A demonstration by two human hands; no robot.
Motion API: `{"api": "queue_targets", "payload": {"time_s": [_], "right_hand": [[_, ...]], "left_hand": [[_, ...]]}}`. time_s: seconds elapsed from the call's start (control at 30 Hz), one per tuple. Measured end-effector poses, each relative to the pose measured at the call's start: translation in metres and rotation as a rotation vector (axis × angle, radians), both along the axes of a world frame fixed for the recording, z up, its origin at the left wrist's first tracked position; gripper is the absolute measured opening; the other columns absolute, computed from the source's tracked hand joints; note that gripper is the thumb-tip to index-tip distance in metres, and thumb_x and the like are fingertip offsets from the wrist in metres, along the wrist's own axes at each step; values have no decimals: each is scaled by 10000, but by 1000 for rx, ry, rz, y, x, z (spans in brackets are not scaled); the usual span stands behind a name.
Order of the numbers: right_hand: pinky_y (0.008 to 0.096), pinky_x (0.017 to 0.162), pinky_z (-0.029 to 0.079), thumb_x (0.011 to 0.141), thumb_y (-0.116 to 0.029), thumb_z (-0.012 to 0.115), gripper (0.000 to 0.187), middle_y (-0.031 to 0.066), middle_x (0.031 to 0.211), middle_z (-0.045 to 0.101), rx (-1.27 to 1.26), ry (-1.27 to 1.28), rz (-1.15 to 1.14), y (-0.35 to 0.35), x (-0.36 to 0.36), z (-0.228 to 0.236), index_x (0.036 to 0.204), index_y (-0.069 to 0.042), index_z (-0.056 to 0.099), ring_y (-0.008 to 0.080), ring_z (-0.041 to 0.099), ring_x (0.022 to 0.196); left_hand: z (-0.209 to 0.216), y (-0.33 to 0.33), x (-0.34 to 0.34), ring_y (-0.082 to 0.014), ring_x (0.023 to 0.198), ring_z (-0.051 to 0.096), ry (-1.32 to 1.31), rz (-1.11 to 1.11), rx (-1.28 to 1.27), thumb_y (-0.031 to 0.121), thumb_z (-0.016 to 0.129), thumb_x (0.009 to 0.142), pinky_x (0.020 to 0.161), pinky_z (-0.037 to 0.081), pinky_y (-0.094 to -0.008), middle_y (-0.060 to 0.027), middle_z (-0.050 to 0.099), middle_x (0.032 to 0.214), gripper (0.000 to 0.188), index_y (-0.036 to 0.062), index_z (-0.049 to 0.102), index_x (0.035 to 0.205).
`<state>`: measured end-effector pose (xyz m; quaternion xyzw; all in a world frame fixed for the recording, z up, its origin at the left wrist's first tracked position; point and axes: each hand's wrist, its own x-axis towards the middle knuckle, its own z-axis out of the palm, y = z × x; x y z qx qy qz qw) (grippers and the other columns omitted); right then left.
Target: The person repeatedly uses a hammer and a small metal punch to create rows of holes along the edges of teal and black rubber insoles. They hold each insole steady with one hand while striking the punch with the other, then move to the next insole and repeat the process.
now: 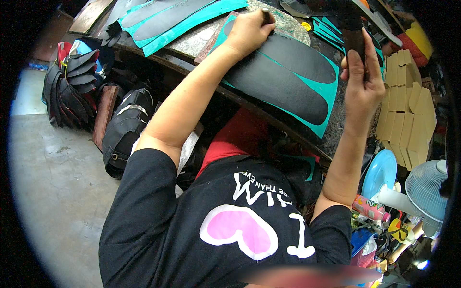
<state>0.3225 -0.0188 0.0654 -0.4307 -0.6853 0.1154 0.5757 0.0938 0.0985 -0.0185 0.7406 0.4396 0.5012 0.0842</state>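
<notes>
Green sheet point(312, 86) with long black sole-shaped pieces point(283, 89) side by side on it lies along the near edge of the desk point(161, 61), between the person's two hands. Farther left on the same desk spread more green sheets point(192, 29), also carrying dark sole shapes. Past the desk's right end stands a stack of tan cardboard boxes point(406, 115), and at the left hangs or stands a fanned bundle of black curved pieces point(72, 89); I cannot tell which. Smaller than these are a fan point(427, 189) and a round blue disc point(380, 173) at the right. The right hand point(363, 77) is raised near the sheet's right end, apart from it, its fingers closed around a broad dark object point(354, 41). The left hand point(252, 31) is at the sheet's far left part, fingers curled tightly on a small dark thing point(266, 17), mostly hidden. Smallest, a yellow ring-like piece point(306, 26) lies beyond the sheet.
</notes>
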Motion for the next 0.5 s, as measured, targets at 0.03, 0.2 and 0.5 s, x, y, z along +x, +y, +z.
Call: {"api": "queue_targets", "payload": {"time_s": [0.03,0.2,0.5], "right_hand": [[248,639,494,970,-238,639,393,40,963,708,33,-72,-40,4,-5,-3,1362,-218,601,96,620,742],[359,719,540,934,-398,650,398,101,1021,734,-159,-450,-365,6,-1,-11,1326,-334,612,286,717,834],[227,652,504,951,-164,664,400,-1,1025,710,77,17,3,-5,4,1,1347,-158,614,57,613,760]], "left_hand": [[1,-3,3,-373,785,683,108,-9,11,178,682,852,718,546,-447,-191,685,805,146,73,645,947],[-1,-7,10,-337,722,701,80,148,98,139,670,855,673,562,-407,-183,695,782,122,27,645,898],[-1,-4,12,-344,781,698,69,-11,7,157,681,860,714,554,-417,-163,700,813,133,54,652,940]]}}
